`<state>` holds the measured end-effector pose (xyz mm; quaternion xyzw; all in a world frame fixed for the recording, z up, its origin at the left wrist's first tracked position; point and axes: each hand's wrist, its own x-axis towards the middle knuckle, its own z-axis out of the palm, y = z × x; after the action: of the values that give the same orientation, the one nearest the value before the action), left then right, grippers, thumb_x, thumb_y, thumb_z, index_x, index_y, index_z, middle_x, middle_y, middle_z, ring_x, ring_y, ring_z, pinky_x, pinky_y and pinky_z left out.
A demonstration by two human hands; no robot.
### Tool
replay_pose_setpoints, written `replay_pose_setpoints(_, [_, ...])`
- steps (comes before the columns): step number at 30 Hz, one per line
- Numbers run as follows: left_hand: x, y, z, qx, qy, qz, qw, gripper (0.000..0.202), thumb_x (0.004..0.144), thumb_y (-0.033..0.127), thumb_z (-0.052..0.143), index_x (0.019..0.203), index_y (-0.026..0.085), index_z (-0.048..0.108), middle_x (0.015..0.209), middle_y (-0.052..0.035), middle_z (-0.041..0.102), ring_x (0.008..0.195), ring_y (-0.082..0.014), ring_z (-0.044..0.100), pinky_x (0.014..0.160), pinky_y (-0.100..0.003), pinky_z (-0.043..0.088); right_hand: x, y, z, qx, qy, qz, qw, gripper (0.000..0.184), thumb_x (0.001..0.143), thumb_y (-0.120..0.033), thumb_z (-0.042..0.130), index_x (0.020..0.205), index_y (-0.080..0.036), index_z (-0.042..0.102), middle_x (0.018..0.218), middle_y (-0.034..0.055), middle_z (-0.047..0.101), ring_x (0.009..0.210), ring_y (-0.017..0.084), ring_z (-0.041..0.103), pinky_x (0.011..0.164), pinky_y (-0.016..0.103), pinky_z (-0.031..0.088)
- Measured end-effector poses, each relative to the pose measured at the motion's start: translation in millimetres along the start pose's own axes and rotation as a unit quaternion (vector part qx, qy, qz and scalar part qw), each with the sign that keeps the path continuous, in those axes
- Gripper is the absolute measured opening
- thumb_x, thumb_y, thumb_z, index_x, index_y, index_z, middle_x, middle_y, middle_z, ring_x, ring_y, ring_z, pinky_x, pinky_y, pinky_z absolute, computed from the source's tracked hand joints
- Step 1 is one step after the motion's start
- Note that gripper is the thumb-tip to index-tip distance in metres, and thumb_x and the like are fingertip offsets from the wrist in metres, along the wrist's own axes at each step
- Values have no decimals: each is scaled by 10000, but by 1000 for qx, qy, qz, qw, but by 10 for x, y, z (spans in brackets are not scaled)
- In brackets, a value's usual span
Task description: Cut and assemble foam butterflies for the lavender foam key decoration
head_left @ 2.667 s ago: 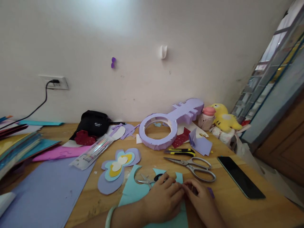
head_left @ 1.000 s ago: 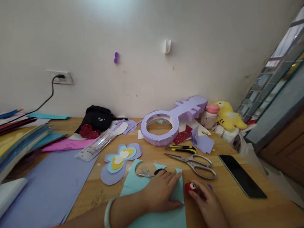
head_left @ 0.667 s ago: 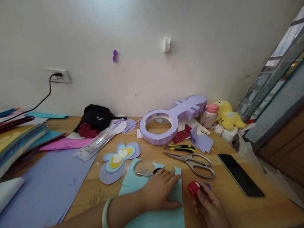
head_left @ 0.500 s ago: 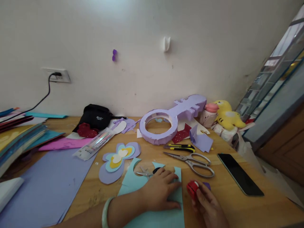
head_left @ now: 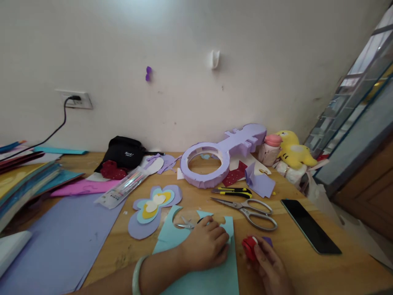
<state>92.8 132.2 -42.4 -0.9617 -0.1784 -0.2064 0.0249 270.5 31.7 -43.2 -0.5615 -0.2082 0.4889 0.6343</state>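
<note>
My left hand lies over a sheet of light blue paper with cut-out curves. Its fingers are curled in, and whatever is under them is hidden. Small scissors stick out beside its fingertips, blades to the left. Held in my right hand is a small red object with a white spot on top; its kind is unclear. Just behind those fingers shows a bit of purple. A layered paper butterfly in purple, blue, yellow and white rests left of the blue sheet.
Large scissors, a yellow-black utility knife and a phone lie on the right. Behind stands a purple ring-shaped frame with a handle. Purple sheets, a pen packet and a black pouch occupy the left.
My left hand's fingers have curled inward from a spread position on the blue paper. The right hand keeps its hold on the red object, almost unmoved.
</note>
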Motion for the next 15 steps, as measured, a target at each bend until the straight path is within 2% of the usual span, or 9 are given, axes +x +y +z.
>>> replay_pose_setpoints(4, [8, -3, -9, -20, -14, -37, 999, 79, 861, 164, 527, 897, 184, 595, 808, -26, 691, 777, -182, 621, 805, -349, 402, 12, 11, -4, 18, 0, 19, 1000, 563, 443, -566, 909, 826, -201, 716, 699, 32, 732, 596, 193, 665, 540, 268, 537])
replay_pose_setpoints(7, [19, 2, -43, -87, -31, -74, 993, 193, 855, 159, 539, 1027, 207, 614, 919, -21, 721, 845, -188, 644, 806, -343, 410, 43, 6, -3, 1, 7, 11, 1000, 570, 435, -581, 898, 819, -202, 715, 719, 41, 743, 624, 206, 678, 571, 279, 555])
replay_pose_setpoints(9, [37, 1, -74, -140, -41, -122, 982, 204, 873, 157, 519, 1032, 219, 630, 959, -16, 733, 883, -190, 658, 818, -339, 421, 72, 0, 16, -42, 16, 0, 999, 567, 440, -586, 886, 822, -200, 723, 750, 53, 753, 652, 211, 683, 585, 276, 560])
replay_pose_setpoints(12, [80, -25, -119, -231, -48, -235, 943, 184, 892, 171, 489, 933, 202, 665, 939, -24, 744, 901, -199, 667, 835, -332, 451, 128, -4, 98, -119, 35, -29, 992, 546, 457, -581, 861, 831, -202, 736, 789, 66, 762, 714, 242, 701, 593, 281, 568])
replay_pose_setpoints(15, [116, -75, -139, -345, -39, -326, 880, 207, 890, 187, 474, 901, 180, 680, 934, -31, 748, 896, -196, 669, 828, -312, 486, 194, 11, 199, -155, 18, -52, 986, 508, 502, -574, 821, 844, -208, 738, 777, 66, 763, 724, 263, 713, 591, 298, 580])
